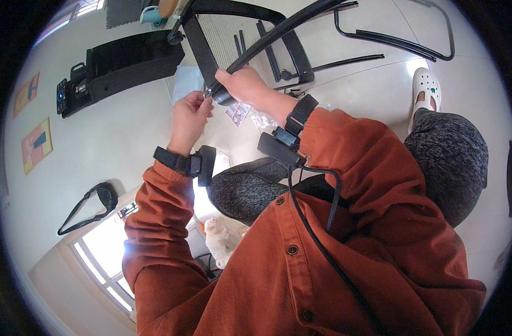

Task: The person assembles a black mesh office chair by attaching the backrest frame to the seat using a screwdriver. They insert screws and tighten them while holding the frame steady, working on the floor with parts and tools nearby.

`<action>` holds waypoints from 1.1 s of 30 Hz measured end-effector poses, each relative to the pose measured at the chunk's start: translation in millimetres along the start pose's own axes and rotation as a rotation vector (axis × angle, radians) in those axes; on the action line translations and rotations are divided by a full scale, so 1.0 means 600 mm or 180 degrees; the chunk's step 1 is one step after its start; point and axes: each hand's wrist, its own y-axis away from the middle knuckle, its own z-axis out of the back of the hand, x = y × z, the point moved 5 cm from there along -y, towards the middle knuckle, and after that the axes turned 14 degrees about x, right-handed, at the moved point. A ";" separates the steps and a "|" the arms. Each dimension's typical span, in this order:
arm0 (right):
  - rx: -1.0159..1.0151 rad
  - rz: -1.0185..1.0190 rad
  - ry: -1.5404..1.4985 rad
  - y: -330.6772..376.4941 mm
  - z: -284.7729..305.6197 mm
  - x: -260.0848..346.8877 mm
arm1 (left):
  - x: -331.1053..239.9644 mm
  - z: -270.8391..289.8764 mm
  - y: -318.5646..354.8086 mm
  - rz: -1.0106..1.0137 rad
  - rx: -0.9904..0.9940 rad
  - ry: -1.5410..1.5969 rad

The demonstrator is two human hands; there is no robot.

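My right hand is wrapped round a thick black metal tube close to its lower end. The tube slants up and to the right, over a black-framed mesh panel that looks like a chair back. At the same end of the tube, my left hand has thumb and fingers pinched on a small shiny metal piece. That piece is too small and too covered by the fingers for me to tell its kind.
Right of the panel lie a bent black tube frame and a straight black rod. Below my hands are a printed leaflet and clear plastic bags. A long black box-like object and a black strapped bag lie left.
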 end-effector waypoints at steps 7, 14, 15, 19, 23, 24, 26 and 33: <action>0.0021 0.0182 -0.0238 -0.006 -0.004 -0.013 | -0.040 0.008 0.010 -0.1325 -0.0617 -0.2517; 0.1219 0.0530 -0.0875 0.006 -0.002 -0.019 | 0.002 -0.024 -0.025 -0.0573 -0.0013 -0.0847; 0.1608 0.0341 -0.0644 0.008 0.003 -0.024 | 0.007 -0.024 -0.028 -0.0570 0.0025 -0.0624; 0.1639 0.0426 -0.1116 0.014 0.018 -0.027 | 0.014 -0.023 -0.031 -0.0691 -0.0018 -0.0491; 0.1404 0.0265 -0.1626 0.002 0.009 -0.044 | 0.018 -0.026 -0.029 -0.0740 -0.0113 -0.0260; 0.1390 0.0299 -0.1719 -0.002 0.009 -0.048 | 0.019 -0.028 -0.030 -0.0736 -0.0174 -0.0238; 0.1277 0.0208 -0.1825 -0.007 0.008 -0.058 | 0.021 -0.032 -0.031 -0.0785 -0.0305 -0.0239; 0.0521 0.0608 -0.1008 -0.014 -0.011 -0.047 | 0.036 -0.037 -0.028 -0.0685 -0.0435 -0.0087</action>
